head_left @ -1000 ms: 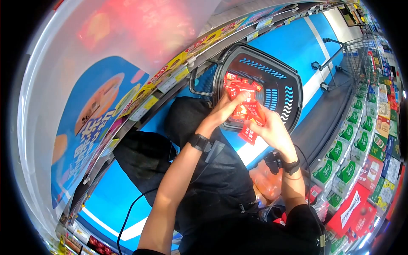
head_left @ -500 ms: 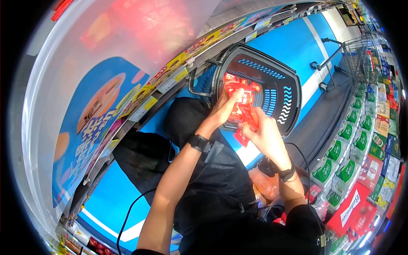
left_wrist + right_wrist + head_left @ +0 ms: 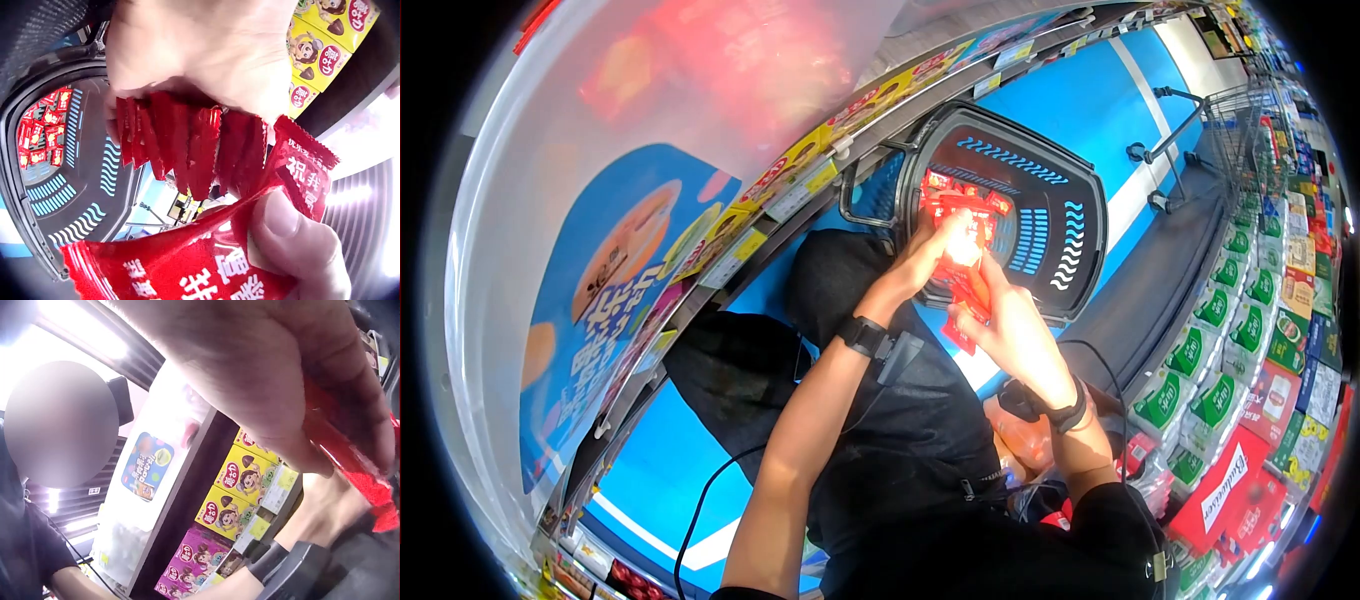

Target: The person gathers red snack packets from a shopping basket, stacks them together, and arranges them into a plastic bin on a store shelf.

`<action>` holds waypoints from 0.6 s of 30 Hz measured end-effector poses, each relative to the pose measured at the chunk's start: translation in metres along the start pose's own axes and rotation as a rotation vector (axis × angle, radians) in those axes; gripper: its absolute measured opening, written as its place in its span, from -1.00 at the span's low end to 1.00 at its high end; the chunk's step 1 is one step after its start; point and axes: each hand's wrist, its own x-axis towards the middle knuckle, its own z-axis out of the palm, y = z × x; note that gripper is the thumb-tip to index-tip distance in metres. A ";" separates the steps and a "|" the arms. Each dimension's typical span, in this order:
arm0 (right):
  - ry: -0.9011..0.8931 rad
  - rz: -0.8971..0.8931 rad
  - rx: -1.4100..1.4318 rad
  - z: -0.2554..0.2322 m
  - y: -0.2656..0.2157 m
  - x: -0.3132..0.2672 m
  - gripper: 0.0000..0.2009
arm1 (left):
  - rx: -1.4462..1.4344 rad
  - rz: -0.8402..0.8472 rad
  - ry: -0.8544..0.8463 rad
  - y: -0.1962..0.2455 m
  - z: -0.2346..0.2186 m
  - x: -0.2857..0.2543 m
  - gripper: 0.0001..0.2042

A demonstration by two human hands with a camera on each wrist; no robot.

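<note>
Red packets [image 3: 187, 150] gripped in both hands.

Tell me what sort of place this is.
Most likely a supermarket aisle: stocked shelves with price tags, a black shopping basket holding red packets, and a wire shopping cart farther down.

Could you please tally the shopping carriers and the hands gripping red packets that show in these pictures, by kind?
Black shopping basket: 1
Wire shopping trolley: 1
Hands gripping red packets: 2 (left hand, right hand)
Total: 4
</note>
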 end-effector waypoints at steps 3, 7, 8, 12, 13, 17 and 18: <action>-0.014 0.062 0.033 0.002 0.002 -0.003 -0.49 | 0.008 0.047 -0.020 0.000 0.002 0.000 -0.47; 0.019 0.062 -0.040 0.007 0.009 -0.002 -0.55 | 0.172 0.133 0.045 -0.020 -0.006 0.009 -0.49; 0.024 0.072 -0.053 0.007 0.009 -0.002 -0.56 | 0.112 0.082 0.046 -0.022 -0.006 0.010 -0.50; 0.070 0.058 -0.052 0.007 0.005 0.001 -0.57 | -0.109 -0.008 -0.063 -0.010 -0.003 0.006 -0.51; 0.065 0.087 0.036 0.003 0.000 0.002 -0.56 | -0.149 -0.026 -0.056 -0.007 -0.002 0.007 -0.50; 0.100 0.059 0.283 -0.007 0.010 0.000 -0.52 | -0.210 -0.021 -0.008 0.007 0.005 0.002 -0.52; 0.148 0.054 0.425 -0.007 0.017 -0.002 -0.50 | -0.208 -0.014 0.006 0.009 0.006 0.001 -0.55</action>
